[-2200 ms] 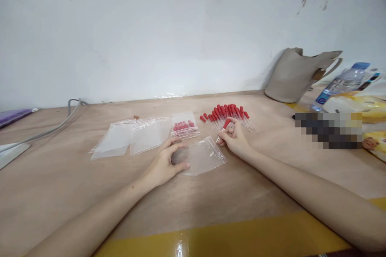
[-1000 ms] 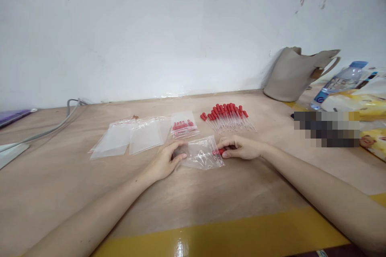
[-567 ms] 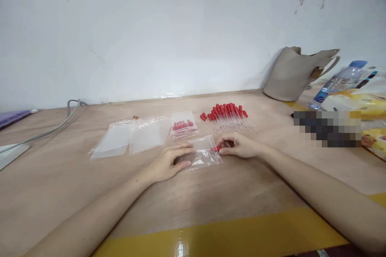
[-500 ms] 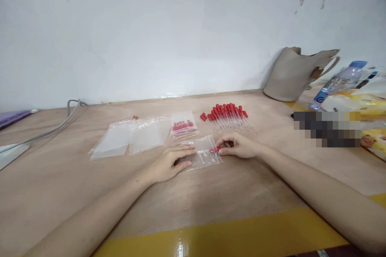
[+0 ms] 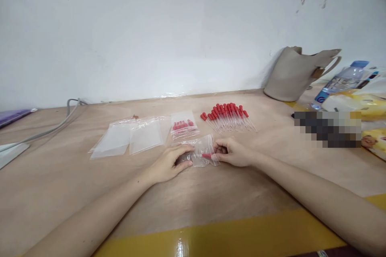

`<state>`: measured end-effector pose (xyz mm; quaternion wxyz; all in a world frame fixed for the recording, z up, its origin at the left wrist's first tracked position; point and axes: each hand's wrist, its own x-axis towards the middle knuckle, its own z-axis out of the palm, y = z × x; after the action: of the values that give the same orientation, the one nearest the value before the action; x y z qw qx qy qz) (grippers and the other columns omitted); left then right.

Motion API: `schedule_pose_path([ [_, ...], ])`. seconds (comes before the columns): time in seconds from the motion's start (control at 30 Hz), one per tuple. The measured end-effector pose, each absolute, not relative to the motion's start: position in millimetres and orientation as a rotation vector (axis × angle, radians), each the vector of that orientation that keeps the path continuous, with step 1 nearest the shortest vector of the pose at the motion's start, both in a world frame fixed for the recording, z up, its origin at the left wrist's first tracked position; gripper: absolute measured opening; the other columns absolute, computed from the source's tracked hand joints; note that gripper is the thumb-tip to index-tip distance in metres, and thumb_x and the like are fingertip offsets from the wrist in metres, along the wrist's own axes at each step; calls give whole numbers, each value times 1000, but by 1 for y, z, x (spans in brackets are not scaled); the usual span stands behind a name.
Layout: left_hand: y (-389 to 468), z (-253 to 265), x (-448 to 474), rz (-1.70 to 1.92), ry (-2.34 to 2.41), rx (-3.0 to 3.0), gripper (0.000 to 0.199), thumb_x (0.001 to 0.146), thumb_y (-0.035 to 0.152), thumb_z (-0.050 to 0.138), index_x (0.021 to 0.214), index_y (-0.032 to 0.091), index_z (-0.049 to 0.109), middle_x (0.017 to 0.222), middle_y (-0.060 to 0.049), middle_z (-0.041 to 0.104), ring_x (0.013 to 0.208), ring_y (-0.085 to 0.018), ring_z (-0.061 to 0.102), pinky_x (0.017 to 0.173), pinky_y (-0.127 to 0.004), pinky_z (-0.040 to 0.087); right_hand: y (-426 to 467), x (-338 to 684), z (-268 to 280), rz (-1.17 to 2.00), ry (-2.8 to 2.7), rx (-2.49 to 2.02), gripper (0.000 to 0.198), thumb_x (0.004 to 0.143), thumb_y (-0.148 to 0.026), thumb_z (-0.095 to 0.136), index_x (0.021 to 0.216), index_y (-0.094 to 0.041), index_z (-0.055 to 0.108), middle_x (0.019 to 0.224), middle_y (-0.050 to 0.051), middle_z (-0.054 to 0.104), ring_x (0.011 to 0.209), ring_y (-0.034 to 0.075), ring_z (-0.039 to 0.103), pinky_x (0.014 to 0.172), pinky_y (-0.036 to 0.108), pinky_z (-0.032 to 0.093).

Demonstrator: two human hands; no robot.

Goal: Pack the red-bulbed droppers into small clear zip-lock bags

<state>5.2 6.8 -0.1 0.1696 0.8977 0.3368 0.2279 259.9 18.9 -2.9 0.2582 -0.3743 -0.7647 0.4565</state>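
Note:
A clear plastic zip bag (image 5: 197, 162) lies on the table between my hands, its film rumpled. My left hand (image 5: 171, 161) holds the bag's left end, with the thumb on the near side and the fingers on the far side. At the right end, my right hand (image 5: 230, 151) pinches a dropper with a red rubber bulb (image 5: 206, 155). The red bulb shows within the bag's outline; the dropper's tube cannot be made out. Behind my right hand lies a fanned pile of red-bulbed droppers (image 5: 226, 116). Filled bags with red bulbs (image 5: 183, 124) are stacked just beyond the held bag.
Two piles of flat clear bags (image 5: 111, 138) (image 5: 146, 136) lie to the left. A grey cable (image 5: 60, 124) runs along the left side. At the right are a beige bag (image 5: 297, 74), a water bottle (image 5: 340, 82) and yellow packages (image 5: 358, 102). Yellow tape (image 5: 223, 231) lines the near edge.
My right hand has shifted slightly left and inward, and the red bulb has moved left, further within the bag's outline. The bag has become more crumpled. My left hand has barely moved.

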Motion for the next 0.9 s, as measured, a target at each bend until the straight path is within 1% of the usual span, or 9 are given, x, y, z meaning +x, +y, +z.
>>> schedule_pose_path([
  [0.07,6,0,5,659,972,2530,29,86,30,56,114,22,54,116,-5,61,104,-21,58,88,-35,46,18,260,-1,1302,-2055,-1042,20,66,-31,70,73,-16,59,62,-3,54,56,8,47,53,22,37],
  [0.17,5,1,4,701,985,2505,23,84,34,59,102,20,55,118,-7,59,105,-21,57,87,-35,46,19,264,3,1399,-2034,-1084,20,62,-27,72,72,-15,60,59,-4,53,53,8,46,52,22,35],
  [0.27,4,1,3,719,1022,2484,22,81,38,62,89,19,54,115,-7,60,104,-22,57,85,-35,45,22,270,6,1422,-2046,-1097,16,64,-24,69,73,-15,61,57,-5,51,52,7,45,51,21,34],
  [0.37,4,3,2,681,1033,2470,22,81,39,62,83,19,52,116,-8,59,102,-22,58,84,-35,46,24,274,6,1411,-2079,-1080,15,66,-23,66,78,-14,64,59,-4,53,54,7,44,53,22,33],
  [0.47,3,4,2,641,1002,2480,22,82,39,61,83,19,52,119,-8,57,106,-23,56,86,-36,45,24,275,4,1399,-2064,-1092,15,67,-23,64,79,-14,65,60,-3,54,54,7,44,53,22,33],
  [0.6,3,6,3,599,912,2536,19,85,37,57,94,20,55,124,-8,54,116,-23,49,95,-37,40,22,267,1,1328,-1970,-1137,11,64,-19,60,74,-14,63,58,-4,53,53,7,42,51,21,33],
  [0.7,3,6,3,599,911,2548,20,85,37,57,97,21,55,124,-8,54,117,-23,49,96,-38,40,19,263,0,1286,-1958,-1163,11,64,-17,58,74,-14,62,58,-3,53,53,7,42,50,21,33],
  [0.9,3,4,2,598,929,2537,20,86,39,56,93,21,54,125,-8,54,115,-23,50,95,-39,40,20,264,-2,1218,-2030,-1142,10,68,-21,52,67,-16,61,56,-2,53,53,8,43,53,22,34],
])
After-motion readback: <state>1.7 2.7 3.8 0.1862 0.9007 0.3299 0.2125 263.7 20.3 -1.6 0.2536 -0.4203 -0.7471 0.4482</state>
